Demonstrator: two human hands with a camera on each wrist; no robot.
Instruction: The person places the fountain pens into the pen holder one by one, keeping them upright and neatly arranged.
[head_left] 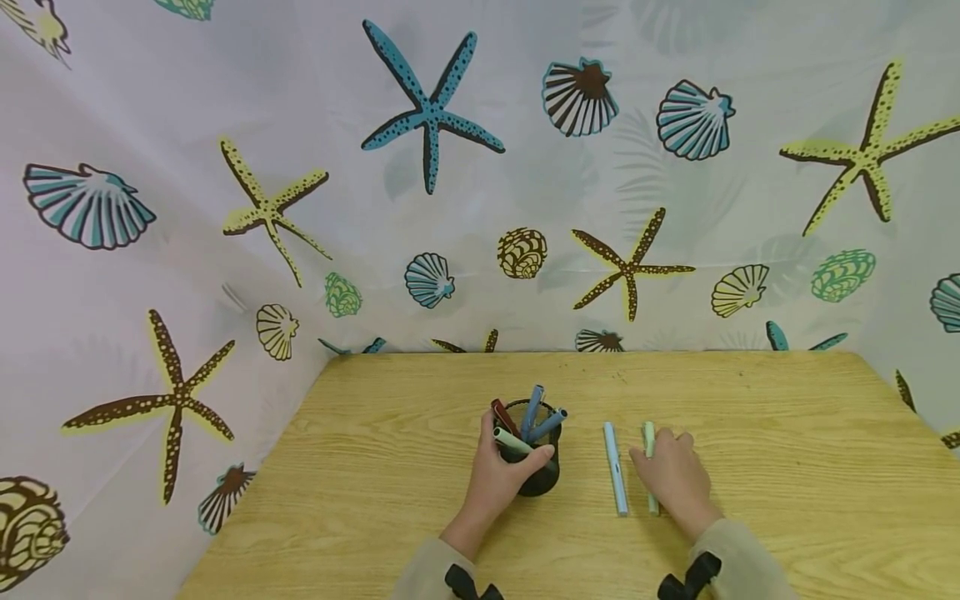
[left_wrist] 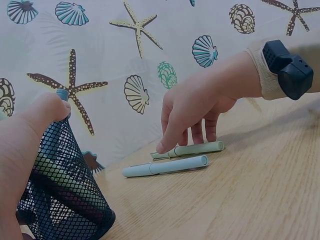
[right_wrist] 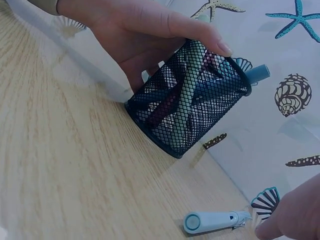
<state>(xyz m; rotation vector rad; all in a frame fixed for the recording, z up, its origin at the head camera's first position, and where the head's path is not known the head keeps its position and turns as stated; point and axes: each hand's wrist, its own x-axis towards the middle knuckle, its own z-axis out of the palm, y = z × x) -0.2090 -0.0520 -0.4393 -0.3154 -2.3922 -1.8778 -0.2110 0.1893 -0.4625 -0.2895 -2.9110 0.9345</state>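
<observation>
My left hand (head_left: 498, 475) grips a black mesh pen cup (right_wrist: 192, 107) around its side, the thumb by the rim. In the cup lean a dark red pen (head_left: 504, 417), a light green pen (head_left: 512, 441) and two blue pens (head_left: 532, 412). To the right, my right hand (head_left: 675, 473) is over another light green pen (left_wrist: 200, 148) that lies on the table. The thumb is on its near side and the fingers are behind it, at the clip end. A light blue pen (head_left: 615, 468) lies between the cup and that hand.
The wood-grain table (head_left: 390, 433) runs back to a white cloth (head_left: 480, 167) printed with starfish and shells. This cloth also hangs along the left and right sides. A black wrist device (left_wrist: 287, 70) sits on the right sleeve.
</observation>
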